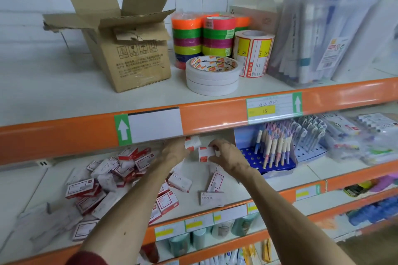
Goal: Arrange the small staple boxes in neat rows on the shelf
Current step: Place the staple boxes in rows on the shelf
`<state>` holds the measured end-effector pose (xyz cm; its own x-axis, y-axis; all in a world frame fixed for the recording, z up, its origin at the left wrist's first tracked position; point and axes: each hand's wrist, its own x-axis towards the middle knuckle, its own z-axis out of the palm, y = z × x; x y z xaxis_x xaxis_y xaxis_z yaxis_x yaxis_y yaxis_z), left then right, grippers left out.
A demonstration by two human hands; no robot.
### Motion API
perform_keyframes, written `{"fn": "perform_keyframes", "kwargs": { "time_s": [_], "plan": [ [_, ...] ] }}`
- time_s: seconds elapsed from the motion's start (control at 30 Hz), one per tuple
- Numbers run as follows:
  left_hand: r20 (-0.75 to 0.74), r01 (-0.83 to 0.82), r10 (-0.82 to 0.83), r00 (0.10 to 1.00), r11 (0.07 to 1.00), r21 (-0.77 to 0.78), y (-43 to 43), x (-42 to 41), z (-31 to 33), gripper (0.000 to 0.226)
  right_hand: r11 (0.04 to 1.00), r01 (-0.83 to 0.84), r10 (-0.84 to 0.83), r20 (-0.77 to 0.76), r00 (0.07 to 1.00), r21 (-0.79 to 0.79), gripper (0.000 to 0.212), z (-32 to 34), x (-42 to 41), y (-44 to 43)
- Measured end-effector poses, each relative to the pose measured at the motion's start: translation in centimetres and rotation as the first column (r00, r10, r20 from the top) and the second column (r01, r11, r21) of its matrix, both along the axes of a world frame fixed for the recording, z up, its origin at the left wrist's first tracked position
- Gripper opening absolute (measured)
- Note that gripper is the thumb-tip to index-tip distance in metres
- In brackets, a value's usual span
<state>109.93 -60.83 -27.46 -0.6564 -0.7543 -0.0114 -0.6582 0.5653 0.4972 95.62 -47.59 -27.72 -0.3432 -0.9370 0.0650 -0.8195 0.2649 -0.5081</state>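
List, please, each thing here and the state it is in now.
cardboard box: open, flaps up
staple boxes: loose heap, not in rows
left hand: holds one staple box
right hand: pinches another staple box
white tape rolls: stacked flat
pens: upright in blue holder

2 bare forearms are held stretched forward and converging, the left hand [174,150] curled on a staple box [192,142], the right hand [229,157] just beside it pinched on a second staple box [205,154], a dark red sleeve [86,259] seen at the left elbow.
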Motion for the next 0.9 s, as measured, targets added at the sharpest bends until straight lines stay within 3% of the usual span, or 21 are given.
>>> {"fn": "perform_keyframes", "kwargs": {
  "time_s": [0.2, 0.57, 0.9],
  "plan": [
    [-0.210, -0.088, 0.101, 0.972, 0.994, 0.069, 2.4, 5.8, 1.0, 0.054, 0.998, -0.062, 0.062, 0.028, 0.998, 0.002, 0.038, -0.3, 2.6, -0.2],
    [-0.175, -0.424, 0.432, 0.885, 0.902, 0.084, 5.6, 27.0, 1.4, 0.051, 0.958, -0.286, 0.286, 0.023, 0.958, -0.012, 0.047, -0.4, 18.3, -4.3],
    [-0.152, -0.634, 0.627, 0.764, 0.773, 0.004, 9.6, 48.3, 1.2, 0.043, 0.825, -0.563, 0.563, -0.019, 0.826, -0.055, 0.040, 0.1, 39.4, -6.3]
  ]
}}
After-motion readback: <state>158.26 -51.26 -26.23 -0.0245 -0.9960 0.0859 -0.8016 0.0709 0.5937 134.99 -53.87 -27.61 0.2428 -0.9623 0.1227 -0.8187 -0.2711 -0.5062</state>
